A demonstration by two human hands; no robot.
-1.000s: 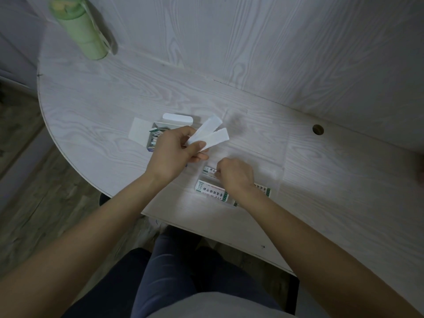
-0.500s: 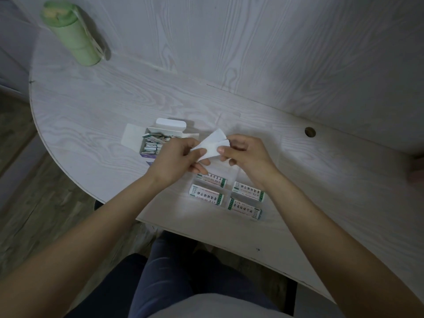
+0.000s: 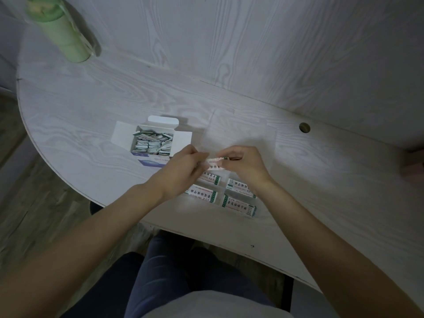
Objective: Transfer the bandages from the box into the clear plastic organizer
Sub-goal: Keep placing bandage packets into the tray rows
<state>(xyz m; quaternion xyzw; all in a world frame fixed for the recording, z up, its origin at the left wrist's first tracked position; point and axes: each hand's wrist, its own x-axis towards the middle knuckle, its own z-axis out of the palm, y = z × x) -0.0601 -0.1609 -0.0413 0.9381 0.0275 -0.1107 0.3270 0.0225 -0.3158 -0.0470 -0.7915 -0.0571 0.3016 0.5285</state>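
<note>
— What were the hands doing when you looked?

— I saw the left hand [image 3: 181, 168] and the right hand [image 3: 246, 164] meet over the pale wood-grain table [image 3: 91, 106], both pinched shut on the same thing: a small white paper-wrapped bandage strip with green print [image 3: 214, 162]. The left fingers were curled tight at its left end, the right thumb and forefinger closed on its right end. Whether there was one strip or two stacked there, I couldn't tell.

— And the rest of the bandages?

— Most sat loose in the open white cardboard box with a blue front [image 3: 151, 143], flaps spread, just left of the left hand. Four more wrapped bandages [image 3: 238, 189] lay flat just near of the hands, two by two, each in what looked like its own cell of the clear plastic organizer [image 3: 241, 134]. The organizer was nearly invisible; I made out only faint edges running far of the hands.

— Anything else on the table?

— A pale green plastic bottle [image 3: 62, 33] stood at the far left corner, well apart, and a round cable hole [image 3: 304, 127] showed to the right.
</note>
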